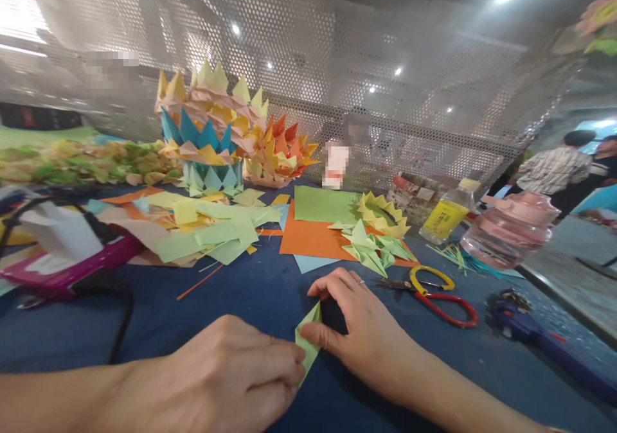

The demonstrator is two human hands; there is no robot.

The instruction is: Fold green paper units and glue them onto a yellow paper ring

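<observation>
1. Head view: left hand point(236, 369) is pinching the lower left edge of a folded light-green paper point(307, 320); fingers are curling almost fully in, thumb is hiding, so can't tell its placement.
2. Right hand point(361, 327) is holding the same paper from the right: thumb is resting on its face, fingers are arching around the top tip, about half open.
3. Folded paper is sitting between both hands at the near middle of the blue tabletop point(260, 291); can't tell if its underside is touching.
4. Red-and-yellow-handled scissors point(443, 295) are lying near the right hand, blades pointing toward it.
5. Folded green paper pieces point(369, 247) are resting partly on an orange sheet point(311, 237); a yellow paper crown point(400, 227) is standing just behind.
6. Paper crowns are stacking up point(207, 137) farther back; loose green strips point(226, 230) are lying in front.
7. Magenta power strip point(116, 247) is sitting far left.
</observation>
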